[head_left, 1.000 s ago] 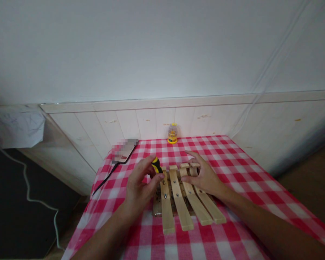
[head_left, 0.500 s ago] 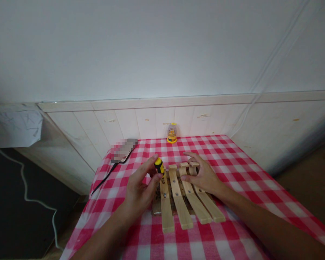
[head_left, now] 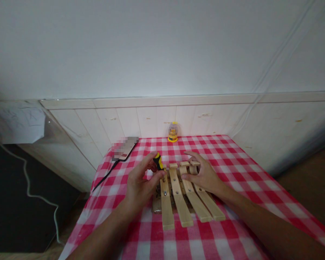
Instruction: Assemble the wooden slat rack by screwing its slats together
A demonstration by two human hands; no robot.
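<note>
My left hand (head_left: 141, 178) pinches a yellow-and-black screwdriver (head_left: 158, 161) between thumb and fingers. The screwdriver stands, slightly tilted, over the upper end of the leftmost curved wooden piece (head_left: 167, 213), which has a screw (head_left: 165, 193) partway down. Several such pieces lie side by side on a brown block or box, partly hidden beneath them. My right hand (head_left: 204, 175) grips the two right-hand pieces near their upper ends, thumb on the third wooden piece (head_left: 196, 204), the other fingers around the far side of the rightmost wooden piece (head_left: 212, 209). Its index finger sticks out.
A red-and-white checked cloth (head_left: 141, 238) covers the table. A clear-topped yellow container (head_left: 173, 133) stands at the back by the panelled wall. At the left edge lies a phone-like device (head_left: 126, 148) with a black cable (head_left: 105, 177).
The screwdriver's handle has turned a little and leans more to the left in my left hand. My right hand keeps its hold on the wooden pieces.
</note>
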